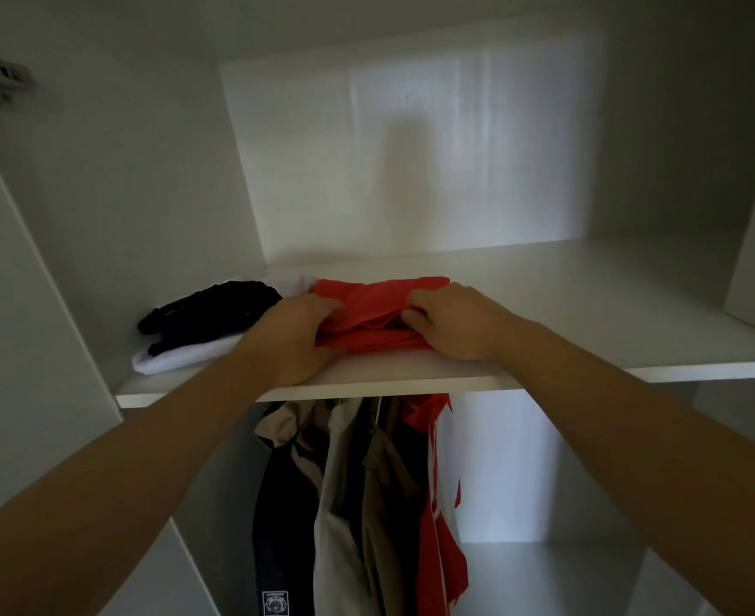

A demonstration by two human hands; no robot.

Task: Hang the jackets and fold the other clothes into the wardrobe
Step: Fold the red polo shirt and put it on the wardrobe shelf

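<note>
Red garment (380, 315) sits folded on the shelf (589, 304), just R of the black-and-white pile (206, 317), long axis running L-R. Left grip (297, 333) curled into its pile-side end, right grip (451, 322) pinching the far end, both equally near. Prob. let go next.

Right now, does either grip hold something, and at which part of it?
Yes. Both hold the folded red garment on the white shelf: the left-hand grip grips its left end, the right-hand grip its right end.
</note>
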